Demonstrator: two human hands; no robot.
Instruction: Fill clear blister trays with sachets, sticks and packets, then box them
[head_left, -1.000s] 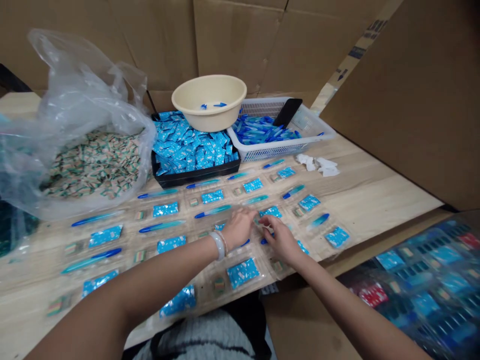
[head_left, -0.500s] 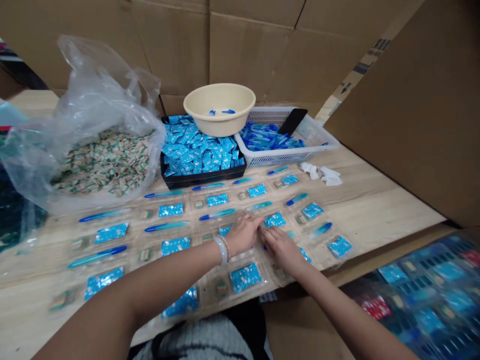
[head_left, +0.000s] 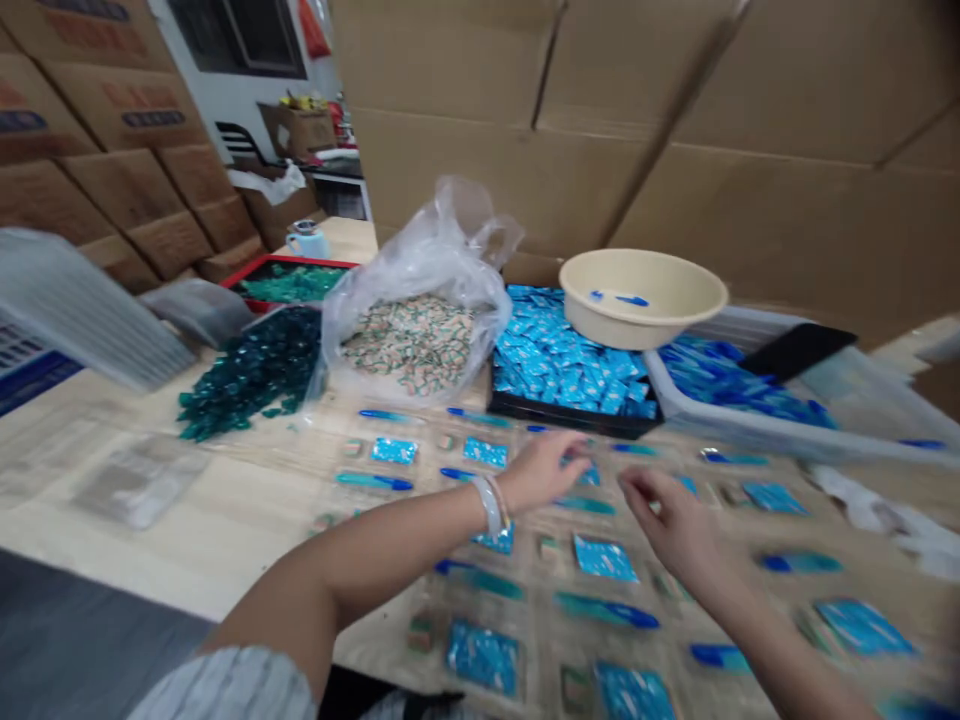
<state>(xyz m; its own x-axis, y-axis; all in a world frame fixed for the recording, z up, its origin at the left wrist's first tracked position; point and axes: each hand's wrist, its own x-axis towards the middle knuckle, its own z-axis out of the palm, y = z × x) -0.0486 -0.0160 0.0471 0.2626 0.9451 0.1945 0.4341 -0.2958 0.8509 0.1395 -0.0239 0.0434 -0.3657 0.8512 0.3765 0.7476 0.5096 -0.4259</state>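
My left hand (head_left: pixel 544 468), with a pale bracelet at the wrist, hovers over the blister trays, thumb and fingers apart and nothing visible in them. To its right, my right hand (head_left: pixel 667 510) is curled with fingertips drawn together; whether they pinch anything is too blurred to see. Beneath both hands lie rows of clear plastic trays, each with a blue-and-teal pen-shaped piece (head_left: pixel 607 608), a blue printed packet (head_left: pixel 604 558) and a small striped block (head_left: pixel 550 548). My hands partly cover a few middle trays.
Behind the rows stand a clear bag (head_left: pixel 450 250) of striped blocks, a black box (head_left: pixel 570 418) of blue packets, a cream basin (head_left: pixel 645 325) and a white basket (head_left: pixel 750 425) of pen-shaped pieces. Dark teal pieces (head_left: pixel 259 370) are heaped at left. Cardboard boxes wall the back.
The view has swung left, showing the teal heap and stacked boxes. My hands, close together over one tray before, have lifted and moved apart.
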